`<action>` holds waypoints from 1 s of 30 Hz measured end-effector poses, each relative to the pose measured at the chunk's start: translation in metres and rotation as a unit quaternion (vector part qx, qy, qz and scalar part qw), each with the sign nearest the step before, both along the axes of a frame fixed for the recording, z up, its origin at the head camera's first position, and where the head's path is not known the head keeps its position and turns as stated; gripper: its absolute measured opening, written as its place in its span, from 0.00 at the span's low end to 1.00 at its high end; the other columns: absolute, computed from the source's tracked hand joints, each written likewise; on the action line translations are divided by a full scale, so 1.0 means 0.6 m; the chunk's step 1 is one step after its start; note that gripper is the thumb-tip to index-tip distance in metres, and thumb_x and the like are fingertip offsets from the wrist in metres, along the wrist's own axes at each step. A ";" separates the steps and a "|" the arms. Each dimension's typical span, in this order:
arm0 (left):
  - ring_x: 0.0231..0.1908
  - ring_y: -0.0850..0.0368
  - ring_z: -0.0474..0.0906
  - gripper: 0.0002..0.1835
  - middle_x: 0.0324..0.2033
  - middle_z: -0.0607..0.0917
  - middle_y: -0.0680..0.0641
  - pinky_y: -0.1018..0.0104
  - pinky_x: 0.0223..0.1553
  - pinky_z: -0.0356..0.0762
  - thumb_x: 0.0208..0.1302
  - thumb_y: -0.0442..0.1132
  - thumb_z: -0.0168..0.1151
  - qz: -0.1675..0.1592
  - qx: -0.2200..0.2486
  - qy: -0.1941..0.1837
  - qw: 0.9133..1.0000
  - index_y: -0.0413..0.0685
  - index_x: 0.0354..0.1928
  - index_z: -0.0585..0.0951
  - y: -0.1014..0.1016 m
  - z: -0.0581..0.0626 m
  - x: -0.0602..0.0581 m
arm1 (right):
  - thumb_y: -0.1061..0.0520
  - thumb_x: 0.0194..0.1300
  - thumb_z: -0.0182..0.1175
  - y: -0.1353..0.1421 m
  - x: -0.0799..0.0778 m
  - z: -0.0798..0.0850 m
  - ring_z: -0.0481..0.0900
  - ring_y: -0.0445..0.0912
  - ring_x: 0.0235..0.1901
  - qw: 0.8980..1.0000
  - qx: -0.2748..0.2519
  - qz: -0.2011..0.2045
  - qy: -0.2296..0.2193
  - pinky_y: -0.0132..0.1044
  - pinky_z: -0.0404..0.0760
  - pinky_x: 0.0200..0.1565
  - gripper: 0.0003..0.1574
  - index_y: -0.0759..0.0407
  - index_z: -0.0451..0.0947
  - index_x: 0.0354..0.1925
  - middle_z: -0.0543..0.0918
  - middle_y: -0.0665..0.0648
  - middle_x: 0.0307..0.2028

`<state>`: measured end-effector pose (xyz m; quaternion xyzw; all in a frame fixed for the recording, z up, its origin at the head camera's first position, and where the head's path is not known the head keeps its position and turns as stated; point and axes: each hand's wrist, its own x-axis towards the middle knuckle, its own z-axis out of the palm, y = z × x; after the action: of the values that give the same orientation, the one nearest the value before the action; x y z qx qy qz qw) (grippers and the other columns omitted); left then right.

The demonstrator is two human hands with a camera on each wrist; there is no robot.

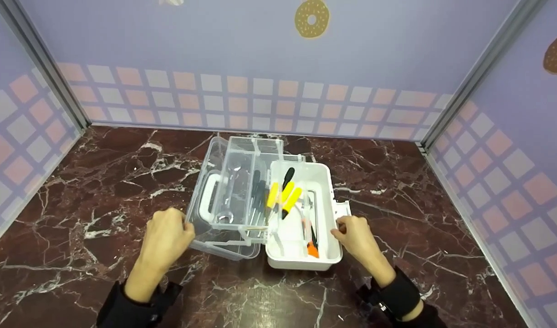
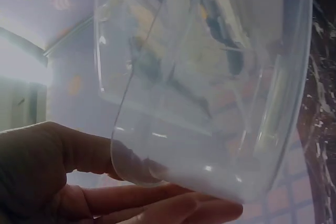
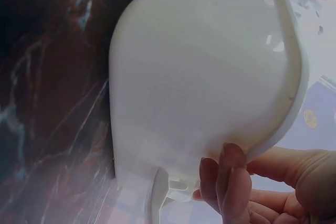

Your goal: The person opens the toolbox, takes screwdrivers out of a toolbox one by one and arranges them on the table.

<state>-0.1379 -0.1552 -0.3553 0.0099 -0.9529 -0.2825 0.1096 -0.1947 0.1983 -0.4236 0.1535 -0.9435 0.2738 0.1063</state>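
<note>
A white toolbox stands with its clear lid swung over to the left and its clear fold-out trays raised. My left hand grips the lid's near left corner; in the left wrist view the thumb and fingers lie on either side of the clear plastic. The right hand pinches the box's right rim, below the white latch. Inside the box lie yellow-handled tools, a black-handled tool and an orange-ended tool.
Through the clear plastic show a white carrying handle, dark slim tools and a round-ended metal tool. The box sits on a dark red marbled tabletop. Lilac panels with checks wall the back and sides.
</note>
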 end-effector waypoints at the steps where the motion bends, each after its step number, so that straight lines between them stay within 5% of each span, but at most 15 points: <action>1: 0.08 0.59 0.58 0.18 0.05 0.61 0.52 0.67 0.11 0.61 0.41 0.24 0.49 -0.001 0.000 -0.005 1.000 0.50 0.06 0.58 -0.004 -0.006 -0.002 | 0.69 0.44 0.63 0.000 0.000 0.000 0.62 0.38 0.11 1.000 -0.001 0.001 -0.001 0.31 0.62 0.15 0.19 0.58 0.64 0.10 0.70 0.49 0.09; 14: 0.10 0.56 0.63 0.15 0.06 0.64 0.52 0.65 0.12 0.61 0.32 0.23 0.49 -0.030 0.001 -0.076 0.997 0.49 0.05 0.60 -0.042 -0.071 -0.024 | 0.70 0.44 0.61 0.003 0.001 -0.007 0.63 0.37 0.12 1.000 -0.011 0.006 0.010 0.30 0.64 0.16 0.19 0.57 0.63 0.11 0.71 0.49 0.09; 20: 0.10 0.54 0.73 0.09 0.06 0.75 0.50 0.63 0.14 0.68 0.35 0.22 0.49 -0.042 0.009 -0.116 0.992 0.40 0.08 0.71 -0.047 -0.083 -0.029 | 0.70 0.45 0.62 0.002 0.002 -0.007 0.62 0.37 0.12 1.000 -0.004 0.007 0.008 0.30 0.63 0.16 0.20 0.57 0.62 0.11 0.70 0.47 0.09; 30: 0.11 0.56 0.70 0.07 0.10 0.74 0.49 0.63 0.15 0.68 0.47 0.29 0.56 -0.048 -0.025 -0.166 0.985 0.39 0.16 0.73 -0.050 -0.071 -0.035 | 0.69 0.46 0.62 0.002 0.003 -0.006 0.65 0.37 0.13 1.000 -0.008 0.001 0.003 0.30 0.66 0.17 0.18 0.58 0.65 0.12 0.72 0.49 0.11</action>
<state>-0.1586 -0.1849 -0.3982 0.0085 -0.9641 -0.2578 -0.0635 -0.1927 0.1998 -0.4271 0.1543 -0.9409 0.2809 0.1097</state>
